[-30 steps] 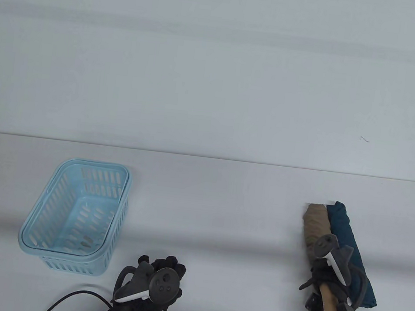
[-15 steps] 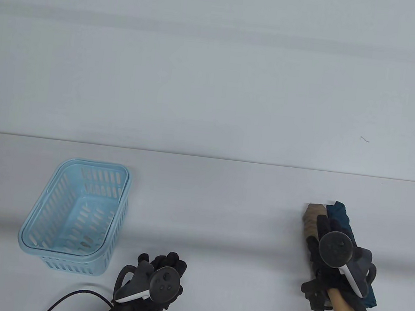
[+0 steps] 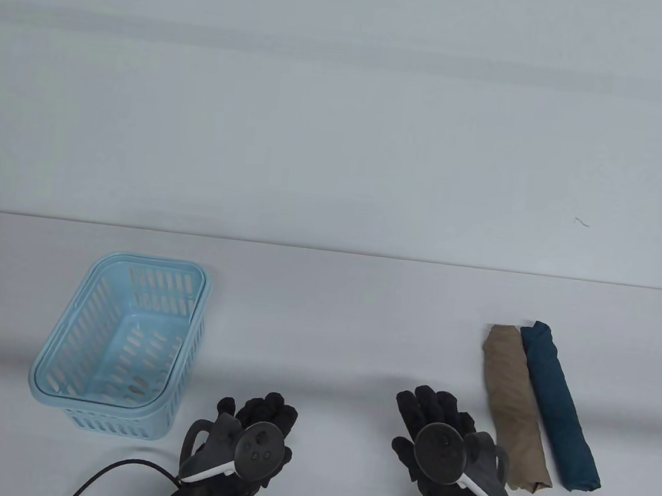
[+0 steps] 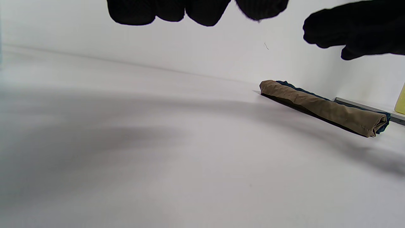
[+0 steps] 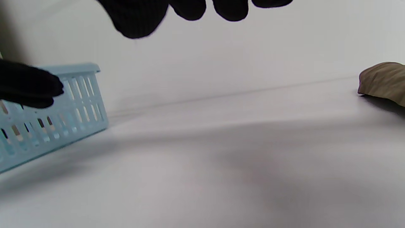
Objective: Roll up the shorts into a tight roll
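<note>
Two rolled shorts lie side by side on the white table at the right: a tan roll and a dark teal roll touching its right side. The tan roll also shows in the left wrist view and at the right edge of the right wrist view. My right hand hovers open and empty just left of the tan roll, not touching it. My left hand is open and empty near the table's front edge, right of the basket.
A light blue slotted plastic basket stands at the left, empty; it also shows in the right wrist view. A black cable runs from my left hand to the front edge. A white wall rises behind the table.
My right hand let go of the tan roll and moved left and toward the front edge, leaving both rolls lying free. My left hand has barely moved.
</note>
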The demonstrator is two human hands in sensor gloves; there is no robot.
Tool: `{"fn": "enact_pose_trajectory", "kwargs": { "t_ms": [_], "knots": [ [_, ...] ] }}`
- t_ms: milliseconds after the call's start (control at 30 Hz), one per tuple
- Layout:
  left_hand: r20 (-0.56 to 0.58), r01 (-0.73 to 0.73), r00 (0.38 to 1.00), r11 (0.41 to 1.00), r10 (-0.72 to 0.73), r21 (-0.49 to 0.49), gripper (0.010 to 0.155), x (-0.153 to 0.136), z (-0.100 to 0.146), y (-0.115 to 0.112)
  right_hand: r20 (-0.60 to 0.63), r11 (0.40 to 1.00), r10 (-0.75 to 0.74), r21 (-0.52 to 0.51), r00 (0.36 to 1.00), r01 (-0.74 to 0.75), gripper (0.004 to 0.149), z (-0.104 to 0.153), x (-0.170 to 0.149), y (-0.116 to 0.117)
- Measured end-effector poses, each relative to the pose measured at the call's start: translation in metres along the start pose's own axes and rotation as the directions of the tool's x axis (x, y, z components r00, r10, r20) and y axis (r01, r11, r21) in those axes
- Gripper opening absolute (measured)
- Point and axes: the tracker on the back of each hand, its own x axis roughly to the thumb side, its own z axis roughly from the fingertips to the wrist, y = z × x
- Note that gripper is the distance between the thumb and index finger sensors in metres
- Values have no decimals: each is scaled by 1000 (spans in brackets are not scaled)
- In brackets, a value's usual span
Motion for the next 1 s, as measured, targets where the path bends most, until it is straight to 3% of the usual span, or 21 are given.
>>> {"fn": "enact_pose_trajectory", "kwargs": {
  "t_ms": [1000],
  "knots": [
    [1, -16, 1000, 1000, 16, -25, 65, 0, -3, -4, 34, 998, 16, 58, 999, -18, 67, 3, 4, 17]
  ]
}}
